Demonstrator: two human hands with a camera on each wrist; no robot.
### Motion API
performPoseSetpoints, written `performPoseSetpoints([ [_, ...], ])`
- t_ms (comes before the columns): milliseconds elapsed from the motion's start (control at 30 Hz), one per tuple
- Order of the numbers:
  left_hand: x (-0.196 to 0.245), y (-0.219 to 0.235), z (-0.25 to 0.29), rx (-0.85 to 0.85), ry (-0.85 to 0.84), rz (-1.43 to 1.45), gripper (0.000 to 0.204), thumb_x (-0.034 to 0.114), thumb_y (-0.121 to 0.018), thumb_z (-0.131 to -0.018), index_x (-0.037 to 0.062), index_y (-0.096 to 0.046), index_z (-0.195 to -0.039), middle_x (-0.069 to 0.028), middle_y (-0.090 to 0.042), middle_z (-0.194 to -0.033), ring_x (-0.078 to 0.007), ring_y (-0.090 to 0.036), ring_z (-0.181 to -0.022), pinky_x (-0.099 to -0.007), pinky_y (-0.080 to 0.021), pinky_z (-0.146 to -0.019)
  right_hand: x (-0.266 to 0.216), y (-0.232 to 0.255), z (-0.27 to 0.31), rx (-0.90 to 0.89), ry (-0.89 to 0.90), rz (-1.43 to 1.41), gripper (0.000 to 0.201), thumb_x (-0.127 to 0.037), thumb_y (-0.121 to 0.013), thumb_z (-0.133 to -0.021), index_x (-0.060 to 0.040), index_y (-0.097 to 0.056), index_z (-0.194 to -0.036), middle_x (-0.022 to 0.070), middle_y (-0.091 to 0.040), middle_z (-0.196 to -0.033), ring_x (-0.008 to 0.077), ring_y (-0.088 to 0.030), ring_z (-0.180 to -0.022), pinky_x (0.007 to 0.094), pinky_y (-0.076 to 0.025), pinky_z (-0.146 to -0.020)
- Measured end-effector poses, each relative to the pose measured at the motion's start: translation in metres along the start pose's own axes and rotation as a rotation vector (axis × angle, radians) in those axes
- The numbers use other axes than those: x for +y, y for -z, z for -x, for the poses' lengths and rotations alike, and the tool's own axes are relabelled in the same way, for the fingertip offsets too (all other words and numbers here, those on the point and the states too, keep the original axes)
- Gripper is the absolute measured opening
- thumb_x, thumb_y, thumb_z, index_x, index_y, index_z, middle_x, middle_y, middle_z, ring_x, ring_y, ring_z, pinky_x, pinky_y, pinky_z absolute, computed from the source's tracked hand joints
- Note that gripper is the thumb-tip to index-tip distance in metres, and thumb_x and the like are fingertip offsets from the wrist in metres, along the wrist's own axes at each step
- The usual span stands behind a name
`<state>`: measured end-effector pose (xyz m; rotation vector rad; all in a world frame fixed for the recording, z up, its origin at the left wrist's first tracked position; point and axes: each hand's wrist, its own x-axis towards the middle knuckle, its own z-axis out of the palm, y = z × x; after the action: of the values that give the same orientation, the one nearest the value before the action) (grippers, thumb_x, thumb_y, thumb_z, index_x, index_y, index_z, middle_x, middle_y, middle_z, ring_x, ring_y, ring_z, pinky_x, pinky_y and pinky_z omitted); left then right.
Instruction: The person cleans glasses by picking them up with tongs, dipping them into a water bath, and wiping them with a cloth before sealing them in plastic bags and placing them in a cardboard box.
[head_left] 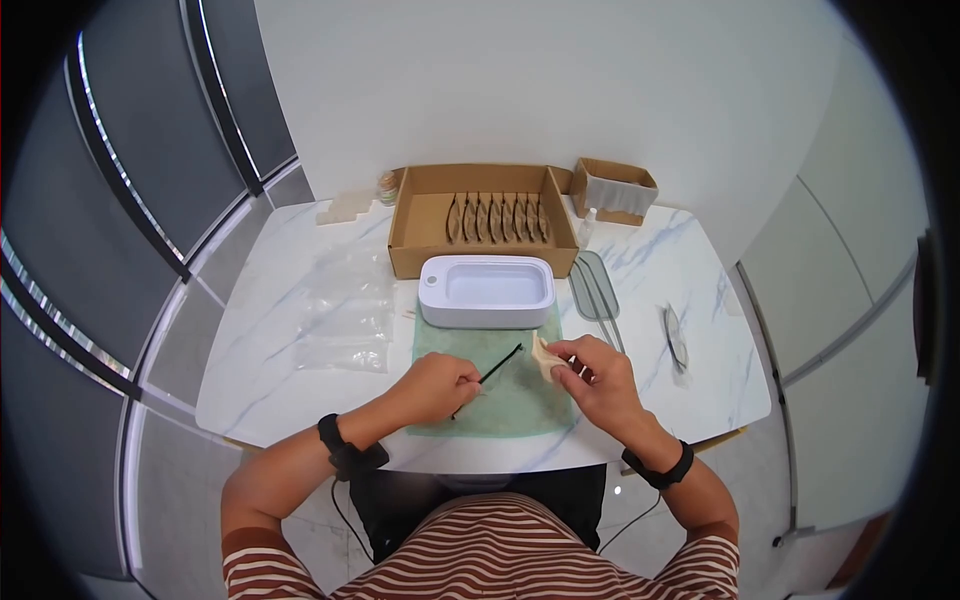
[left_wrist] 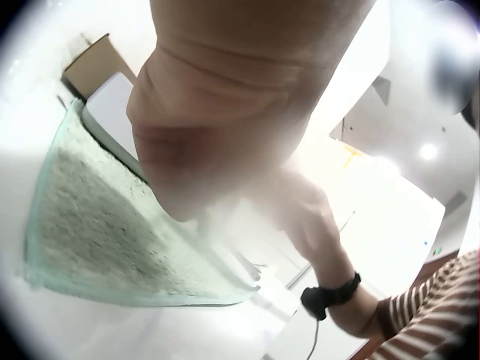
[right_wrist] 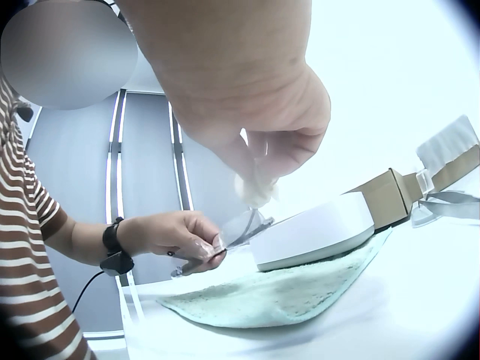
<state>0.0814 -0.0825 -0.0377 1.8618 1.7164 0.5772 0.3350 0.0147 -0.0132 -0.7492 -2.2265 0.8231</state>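
Note:
My left hand [head_left: 437, 388] pinches a pair of eyeglasses [head_left: 502, 363] over the green cloth mat; a thin black frame edge shows in the head view and a clear lens [right_wrist: 244, 225] in the right wrist view. A bunched cream cloth [head_left: 546, 358] is pinched between the thumb and fingers of my right hand [head_left: 600, 385], just right of the eyeglasses. Beneath both lies the green cloth mat [head_left: 480, 415]. At its far edge stands a white ultrasonic cleaner [head_left: 487, 318] with an open basin. In the left wrist view, my left hand [left_wrist: 217, 142] hides the eyeglasses.
Behind the cleaner, a cardboard box [head_left: 425, 262] holds a row of several curved brown pieces. Clear plastic bags [head_left: 345, 310] lie left. Right are a grey tray [head_left: 592, 275], a small bottle [head_left: 587, 222], bagged eyeglasses [head_left: 675, 340] and a smaller lined carton [head_left: 615, 195].

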Motion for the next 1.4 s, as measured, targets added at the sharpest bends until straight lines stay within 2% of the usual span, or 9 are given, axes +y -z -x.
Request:
performPoseSetpoints([
  [33,0.002,0.002,0.000,-0.120,0.128,0.229,0.018,0.014,-0.065,-0.095,-0.0033,-0.070,-0.094,-0.0075,-0.068,-0.072,-0.0147,-0.063,-0.066,-0.0313,-0.048,-0.061,-0.003,0.000,-0.001,0.013,0.015,-0.020,0.025,0.001,-0.076,-0.081,-0.0035,-0.073,-0.106,0.0102,-0.068,-0.091,0.0255,-0.064,-0.071,0.0345,-0.053,-0.064],
  [67,0.002,0.000,0.000,-0.119,0.128,0.230,0.018,0.014,-0.065,-0.095,-0.0033,-0.070,-0.094,-0.0075,-0.068,-0.072,-0.0147,-0.063,-0.066,-0.0313,-0.048,-0.061,-0.006,-0.001,-0.002,0.027,0.030,-0.040,0.026,0.002,-0.076,-0.081,-0.0038,-0.073,-0.106,0.0100,-0.068,-0.092,0.0260,-0.064,-0.073,0.0343,-0.053,-0.065],
  [133,0.000,-0.005,0.001,-0.308,0.167,0.696,0.021,0.019,-0.066,-0.098,-0.0012,-0.070,-0.094,-0.0011,-0.063,-0.070,-0.0077,-0.055,-0.063,-0.0257,-0.045,-0.060,0.000,-0.008,-0.004,0.022,0.118,-0.002,0.027,0.001,-0.076,-0.081,-0.0042,-0.073,-0.107,0.0102,-0.068,-0.092,0.0269,-0.064,-0.076,0.0349,-0.053,-0.066],
  [233,0.001,-0.010,0.001,-0.358,0.142,0.791,0.021,0.020,-0.065,-0.100,0.0007,-0.070,-0.093,0.0003,-0.062,-0.070,-0.0080,-0.055,-0.062,-0.0245,-0.043,-0.060,0.001,-0.013,-0.007,0.033,0.230,0.070,0.027,0.000,-0.076,-0.080,-0.0052,-0.074,-0.107,0.0103,-0.067,-0.092,0.0284,-0.065,-0.081,0.0361,-0.054,-0.067],
  [667,0.003,-0.010,-0.003,-0.208,0.259,0.987,0.018,0.017,-0.062,-0.101,0.0007,-0.070,-0.102,-0.0034,-0.067,-0.083,-0.0105,-0.059,-0.066,-0.0266,-0.048,-0.058,-0.029,-0.033,0.000,-0.049,0.514,0.153,0.034,0.000,-0.074,-0.075,-0.0097,-0.075,-0.107,0.0052,-0.063,-0.090,0.0249,-0.062,-0.076,0.0356,-0.052,-0.060],
  [867,-0.008,-0.015,-0.006,-0.121,0.281,1.021,0.015,0.014,-0.061,-0.100,0.0024,-0.071,-0.103,-0.0020,-0.070,-0.091,-0.0094,-0.064,-0.080,-0.0250,-0.052,-0.071,-0.040,-0.045,0.014,-0.128,0.599,0.198,0.033,-0.003,-0.073,-0.077,-0.0113,-0.074,-0.109,0.0029,-0.060,-0.091,0.0227,-0.059,-0.073,0.0353,-0.049,-0.055],
  [1000,-0.009,-0.016,-0.007,-0.105,0.270,1.027,0.015,0.015,-0.063,-0.100,0.0028,-0.070,-0.104,-0.0010,-0.069,-0.091,-0.0093,-0.064,-0.082,-0.0247,-0.052,-0.074,-0.042,-0.045,0.010,-0.173,0.589,0.212,0.033,-0.003,-0.074,-0.076,-0.0108,-0.074,-0.108,0.0033,-0.060,-0.089,0.0231,-0.059,-0.072,0.0359,-0.049,-0.054],
  [1267,-0.003,-0.008,0.002,-0.245,0.218,0.994,0.017,0.016,-0.065,-0.100,0.0006,-0.070,-0.104,-0.0026,-0.066,-0.082,-0.0090,-0.060,-0.067,-0.0246,-0.050,-0.063,-0.017,-0.022,-0.024,0.118,0.370,0.207,0.024,-0.002,-0.074,-0.080,-0.0089,-0.074,-0.103,0.0082,-0.064,-0.091,0.0277,-0.067,-0.077,0.0371,-0.054,-0.061],
  [1400,-0.003,-0.008,0.004,-0.252,0.201,1.005,0.019,0.018,-0.066,-0.099,-0.0001,-0.071,-0.103,-0.0023,-0.066,-0.079,-0.0088,-0.059,-0.066,-0.0242,-0.049,-0.062,-0.015,-0.020,-0.026,0.113,0.375,0.218,0.022,-0.001,-0.075,-0.080,-0.0079,-0.074,-0.102,0.0088,-0.064,-0.089,0.0289,-0.066,-0.075,0.0377,-0.053,-0.062],
])
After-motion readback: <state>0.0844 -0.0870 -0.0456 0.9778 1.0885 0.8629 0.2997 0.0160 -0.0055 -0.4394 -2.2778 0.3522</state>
